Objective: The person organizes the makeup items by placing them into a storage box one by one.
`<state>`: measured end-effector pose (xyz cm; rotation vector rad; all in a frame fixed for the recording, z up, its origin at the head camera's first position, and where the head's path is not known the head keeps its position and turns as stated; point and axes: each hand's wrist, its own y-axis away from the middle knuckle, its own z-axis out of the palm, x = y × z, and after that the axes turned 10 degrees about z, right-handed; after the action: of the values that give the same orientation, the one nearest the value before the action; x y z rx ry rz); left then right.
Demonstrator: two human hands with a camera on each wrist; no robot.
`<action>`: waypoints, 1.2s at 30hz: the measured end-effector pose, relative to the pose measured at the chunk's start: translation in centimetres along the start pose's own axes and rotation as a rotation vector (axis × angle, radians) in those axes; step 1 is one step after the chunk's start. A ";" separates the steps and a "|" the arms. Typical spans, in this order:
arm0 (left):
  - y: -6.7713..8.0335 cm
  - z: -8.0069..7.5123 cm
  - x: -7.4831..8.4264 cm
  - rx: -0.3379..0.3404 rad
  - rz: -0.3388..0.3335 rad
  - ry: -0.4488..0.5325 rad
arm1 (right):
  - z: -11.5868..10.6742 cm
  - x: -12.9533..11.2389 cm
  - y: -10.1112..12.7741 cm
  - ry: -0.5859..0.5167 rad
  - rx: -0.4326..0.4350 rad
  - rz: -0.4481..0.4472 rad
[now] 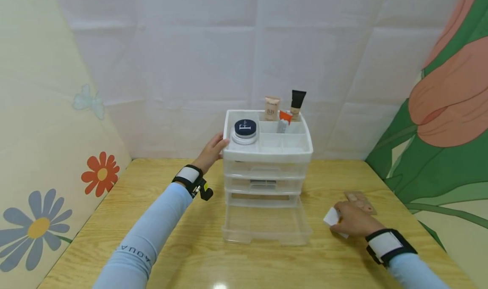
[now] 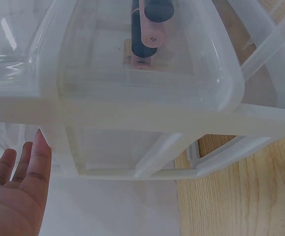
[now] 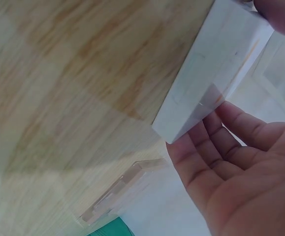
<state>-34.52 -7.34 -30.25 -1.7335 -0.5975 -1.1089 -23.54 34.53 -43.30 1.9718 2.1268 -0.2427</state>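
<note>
On table: R hand (image 1: 354, 219) gripping white box (image 1: 331, 216), L hand (image 1: 212, 151) on organizer (image 1: 267, 170).

The head view looks forward and down from above the wooden table (image 1: 190, 255), with the clear drawer unit (image 1: 267, 170) at frame centre and both forearms entering from below. The left wrist view sits close against that same drawer unit (image 2: 147, 113), filling the frame. The right wrist view faces the tabletop (image 3: 58, 98) at close range, with a white box (image 3: 211, 73) at upper right, also seen at lower right of the head view.
</note>
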 end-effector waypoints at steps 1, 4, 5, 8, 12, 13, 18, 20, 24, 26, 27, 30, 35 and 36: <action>-0.1 -0.1 -0.3 0.003 0.000 0.002 | 0.0 0.0 0.1 0.001 0.002 0.000; -0.4 -0.3 -1.1 0.011 0.004 0.005 | -0.1 -0.2 0.2 -0.006 0.006 0.002; -0.4 -0.3 -1.2 0.011 0.010 0.003 | -0.1 -0.2 0.2 -0.007 0.008 0.001; -0.4 -0.3 -1.3 0.013 0.022 -0.006 | 0.0 -0.2 0.1 -0.013 0.012 0.009; -0.4 -0.3 -1.2 0.014 0.021 -0.025 | 0.1 -0.3 0.1 -0.012 0.012 0.031; -0.4 -0.3 -1.2 0.014 0.019 -0.028 | 0.1 -0.3 0.1 -0.010 0.010 0.036; -0.4 -0.2 -1.2 0.016 0.017 -0.020 | -0.1 -0.2 0.1 -0.002 -0.003 0.038; -0.5 -0.3 -1.3 0.017 0.018 -0.012 | -0.4 -0.3 0.1 0.008 -0.003 0.042; -0.5 -0.3 -1.5 0.016 0.016 -0.009 | -1.1 -0.5 0.2 0.072 0.076 0.008; -0.5 -0.3 -1.3 0.014 0.010 -0.014 | -1.5 -0.7 0.3 0.102 0.134 -0.034; -0.4 -0.3 -1.2 0.013 0.005 -0.017 | -1.8 -0.9 0.3 0.114 0.160 -0.058; -0.1 -0.1 -0.3 0.007 -0.008 -0.021 | -2.6 -1.6 0.6 0.105 0.171 -0.101; 0.3 0.3 1.0 -0.013 -0.006 -0.016 | -4.2 -2.9 1.1 0.043 0.086 -0.083; 0.3 0.3 1.0 -0.014 -0.004 -0.014 | -4.6 -3.2 1.2 0.040 0.080 -0.090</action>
<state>-33.71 -7.31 -29.55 -1.7539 -0.6039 -1.1072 -22.38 32.82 -37.96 1.9411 2.2678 -0.3120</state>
